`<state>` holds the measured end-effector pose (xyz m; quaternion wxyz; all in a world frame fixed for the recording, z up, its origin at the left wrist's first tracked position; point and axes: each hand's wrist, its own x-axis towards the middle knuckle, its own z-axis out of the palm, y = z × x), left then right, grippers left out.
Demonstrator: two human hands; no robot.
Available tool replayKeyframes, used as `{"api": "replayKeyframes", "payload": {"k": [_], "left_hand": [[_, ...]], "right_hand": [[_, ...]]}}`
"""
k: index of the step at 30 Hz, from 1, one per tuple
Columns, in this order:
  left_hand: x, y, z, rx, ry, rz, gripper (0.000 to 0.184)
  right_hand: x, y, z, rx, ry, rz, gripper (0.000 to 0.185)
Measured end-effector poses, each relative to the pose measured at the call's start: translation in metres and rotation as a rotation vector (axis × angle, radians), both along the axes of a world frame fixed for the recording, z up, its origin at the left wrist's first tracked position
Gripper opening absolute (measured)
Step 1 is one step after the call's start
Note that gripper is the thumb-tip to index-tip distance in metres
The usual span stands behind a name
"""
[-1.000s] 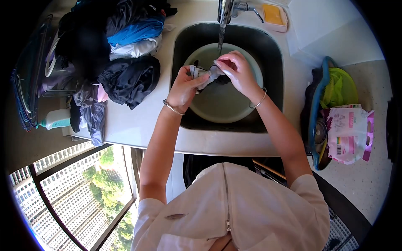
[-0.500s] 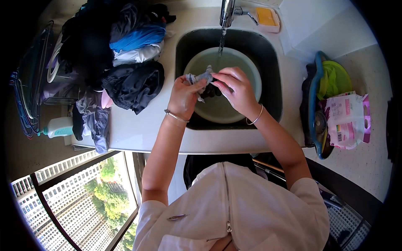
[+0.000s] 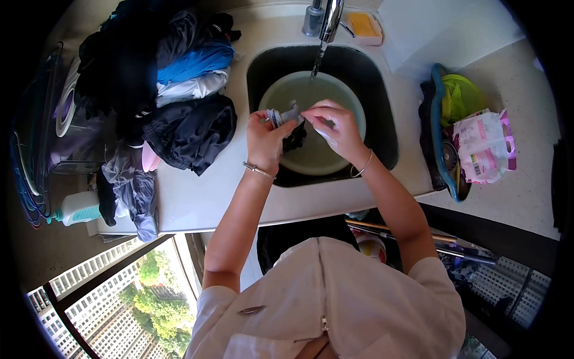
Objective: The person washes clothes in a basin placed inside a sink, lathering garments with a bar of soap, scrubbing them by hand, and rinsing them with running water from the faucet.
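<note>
My left hand [image 3: 265,141] is closed around a small wet grey sock [image 3: 287,116] with a striped band. A dark part hangs below it, over the basin. With thumb and fingers pinched together, my right hand [image 3: 336,128] grips the sock's right end. Both hands are above a pale round basin [image 3: 360,110] standing in the dark sink [image 3: 385,119]. Water runs from the metal tap [image 3: 331,23] into the basin, which holds cloudy water.
Left of the sink, a pile of clothes [image 3: 194,128] lies on the counter [image 3: 197,200], with a white bottle [image 3: 81,208] nearby. Soap in a dish [image 3: 366,27] sits behind the sink. To the right stand a blue-rimmed container [image 3: 441,125] and a pink-and-white package [image 3: 481,146].
The view has shifted slightly. My right fingers have moved to the sock's upper right end, and the sock is turned a little, its dark part hanging lower.
</note>
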<state>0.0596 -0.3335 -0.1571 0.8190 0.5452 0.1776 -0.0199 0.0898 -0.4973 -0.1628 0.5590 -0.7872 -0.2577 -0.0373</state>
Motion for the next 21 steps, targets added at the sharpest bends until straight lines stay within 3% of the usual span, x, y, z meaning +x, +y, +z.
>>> {"api": "replayKeyframes", "payload": {"k": [4, 6, 9, 14, 21], "left_hand": [[0.003, 0.0, -0.003, 0.004, -0.003, 0.017, 0.045], [0.004, 0.002, -0.005, -0.027, -0.012, 0.029, 0.045], [0.007, 0.005, -0.003, -0.073, -0.013, 0.047, 0.044], [0.01, 0.006, -0.005, -0.09, 0.007, 0.077, 0.042], [0.011, -0.003, -0.005, -0.168, -0.032, 0.201, 0.043]], "right_hand": [[0.007, -0.002, -0.011, 0.131, 0.166, 0.047, 0.014], [0.01, -0.001, -0.012, 0.397, 0.384, 0.078, 0.015], [0.021, -0.003, -0.018, 0.433, 0.481, 0.032, 0.014], [0.041, 0.001, 0.005, 0.392, 0.379, -0.055, 0.014], [0.024, 0.016, 0.01, 0.138, 0.073, -0.023, 0.011]]}}
